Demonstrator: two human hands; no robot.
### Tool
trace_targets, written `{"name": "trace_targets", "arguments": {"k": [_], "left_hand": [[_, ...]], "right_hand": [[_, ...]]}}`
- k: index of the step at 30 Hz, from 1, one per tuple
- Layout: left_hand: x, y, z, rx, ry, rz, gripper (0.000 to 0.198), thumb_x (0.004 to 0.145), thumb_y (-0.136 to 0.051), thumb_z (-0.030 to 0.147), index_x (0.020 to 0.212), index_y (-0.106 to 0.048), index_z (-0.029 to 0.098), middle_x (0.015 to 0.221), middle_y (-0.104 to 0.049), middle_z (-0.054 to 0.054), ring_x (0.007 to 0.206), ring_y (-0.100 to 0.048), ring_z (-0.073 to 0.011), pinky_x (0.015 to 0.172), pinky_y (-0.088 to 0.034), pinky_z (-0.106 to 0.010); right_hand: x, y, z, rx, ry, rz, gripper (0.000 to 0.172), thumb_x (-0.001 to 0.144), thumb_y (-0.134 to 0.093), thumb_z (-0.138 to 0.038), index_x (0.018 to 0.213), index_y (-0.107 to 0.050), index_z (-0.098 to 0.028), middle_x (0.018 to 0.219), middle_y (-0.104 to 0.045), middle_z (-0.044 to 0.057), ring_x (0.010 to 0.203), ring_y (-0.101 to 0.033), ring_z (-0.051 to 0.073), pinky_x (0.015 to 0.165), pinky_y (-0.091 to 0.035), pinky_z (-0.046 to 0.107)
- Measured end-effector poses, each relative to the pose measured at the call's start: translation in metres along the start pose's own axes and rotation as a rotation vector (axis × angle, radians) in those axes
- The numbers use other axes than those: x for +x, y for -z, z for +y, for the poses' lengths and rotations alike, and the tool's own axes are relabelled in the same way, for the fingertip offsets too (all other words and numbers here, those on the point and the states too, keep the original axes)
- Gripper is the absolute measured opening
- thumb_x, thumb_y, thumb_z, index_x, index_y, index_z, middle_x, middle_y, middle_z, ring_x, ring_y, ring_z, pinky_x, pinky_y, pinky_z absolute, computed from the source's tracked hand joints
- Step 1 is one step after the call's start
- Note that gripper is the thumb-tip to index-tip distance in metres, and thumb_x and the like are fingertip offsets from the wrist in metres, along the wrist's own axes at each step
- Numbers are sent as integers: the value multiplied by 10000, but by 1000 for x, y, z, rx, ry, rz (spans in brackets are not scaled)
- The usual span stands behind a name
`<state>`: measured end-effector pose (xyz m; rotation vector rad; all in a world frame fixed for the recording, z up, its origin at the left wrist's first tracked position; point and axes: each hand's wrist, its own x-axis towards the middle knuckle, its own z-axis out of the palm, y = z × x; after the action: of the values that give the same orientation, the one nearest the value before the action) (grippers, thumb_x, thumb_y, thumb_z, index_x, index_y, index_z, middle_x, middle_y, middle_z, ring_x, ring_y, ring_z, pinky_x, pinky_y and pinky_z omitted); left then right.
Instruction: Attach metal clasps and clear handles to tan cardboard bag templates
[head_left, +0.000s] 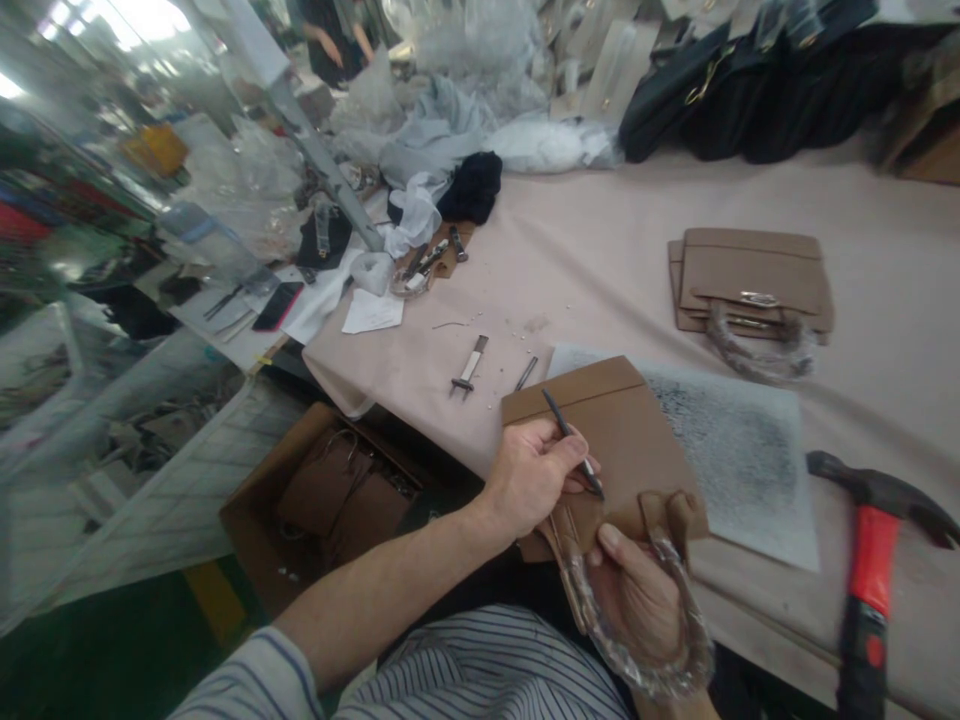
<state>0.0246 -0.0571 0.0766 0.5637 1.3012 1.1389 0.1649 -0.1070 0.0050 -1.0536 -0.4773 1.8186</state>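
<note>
A brown handbag (622, 420) lies at the table's front edge, its handle (701, 640) wrapped in clear plastic and looping toward me. My left hand (536, 470) pinches a slim dark pen-like tool (559, 415) with a pale section near the fingers. Its lower tip meets the bag's surface close to the handle end, or sits just above it. Through the handle loop reaches my right hand (637, 595), thumb pressed on the bag's lower edge; its other fingers are partly hidden beneath. Under the bag is a white sheet with dark speckled marks (742, 460).
A red-and-black claw hammer (874, 560) lies at right. Another brown handbag (750, 275) rests farther back, before several black bags (750, 90). A small metal tool (469, 368) and a short rod (526, 373) lie left. Below the table edge stands a carton (255, 500) holding brown pieces.
</note>
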Motion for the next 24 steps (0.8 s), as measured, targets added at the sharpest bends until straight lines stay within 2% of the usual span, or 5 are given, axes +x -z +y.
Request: {"name": "trace_targets", "arguments": {"k": [4, 10, 20, 24], "left_hand": [[-3, 4, -5, -9, -72, -61, 365, 763, -773, 462, 843, -639, 132, 782, -753, -72, 652, -710, -142, 569, -535, -184], [-7, 6, -9, -35, -131, -102, 446, 740, -803, 518, 876, -658, 118, 820, -770, -108, 705, -723, -164, 668, -575, -237], [-8, 5, -10, -44, -141, -117, 448, 727, -819, 517, 861, -650, 125, 790, -757, -85, 698, -714, -162, 708, -592, -264], [-10, 5, -14, 2, -173, -88, 404, 758, -795, 493, 867, -645, 134, 800, -757, -82, 709, -716, -166, 723, -601, -274]], "right_hand": [[4, 3, 2, -37, -2, 55, 336, 594, -913, -407, 505, -661, -203, 562, -580, -2, 562, -548, 145, 732, -561, 332], [5, 3, 5, -52, 1, 90, 370, 541, -932, -438, 496, -649, -204, 555, -558, -7, 556, -519, 136, 666, -545, 313], [4, -1, 5, -34, 19, 104, 362, 544, -937, -419, 493, -653, -201, 548, -582, 5, 549, -520, 135, 588, -530, 275], [5, 0, 6, -13, 21, 93, 309, 560, -934, -396, 568, -689, -208, 608, -622, 2, 572, -535, 140, 590, -536, 277]]}}
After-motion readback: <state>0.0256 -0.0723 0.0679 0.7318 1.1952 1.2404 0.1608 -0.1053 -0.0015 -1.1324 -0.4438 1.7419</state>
